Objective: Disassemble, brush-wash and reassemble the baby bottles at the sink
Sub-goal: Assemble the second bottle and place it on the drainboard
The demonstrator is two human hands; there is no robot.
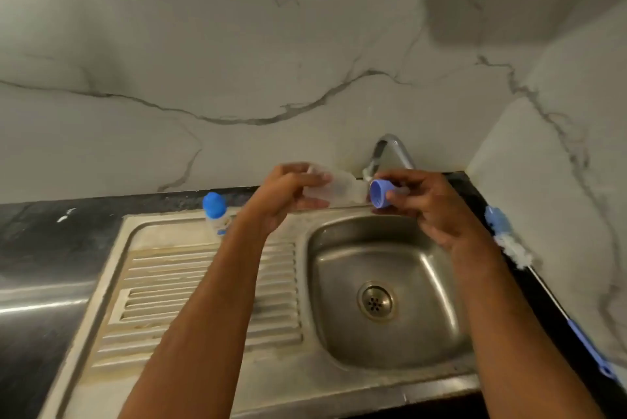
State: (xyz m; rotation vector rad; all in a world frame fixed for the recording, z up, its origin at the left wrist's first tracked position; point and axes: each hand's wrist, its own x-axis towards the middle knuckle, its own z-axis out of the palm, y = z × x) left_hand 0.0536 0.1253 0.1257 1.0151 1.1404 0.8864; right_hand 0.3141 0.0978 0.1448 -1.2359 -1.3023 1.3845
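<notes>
My left hand (288,194) grips a clear baby bottle body (342,189), held on its side above the sink's back rim with its mouth pointing right. My right hand (424,201) holds the blue screw cap (379,194), whose open end faces the bottle mouth, just apart from it. A second baby bottle (217,215) with a blue cap stands upright at the back of the draining board. A bottle brush (509,242) with blue and white bristles and a blue handle lies on the black counter to the right of the basin.
The steel sink basin (339,283) with its drain (376,300) lies below my hands, and the ribbed draining board (163,289) is to its left. A chrome tap (390,150) rises behind the basin. Marble walls close in at the back and right.
</notes>
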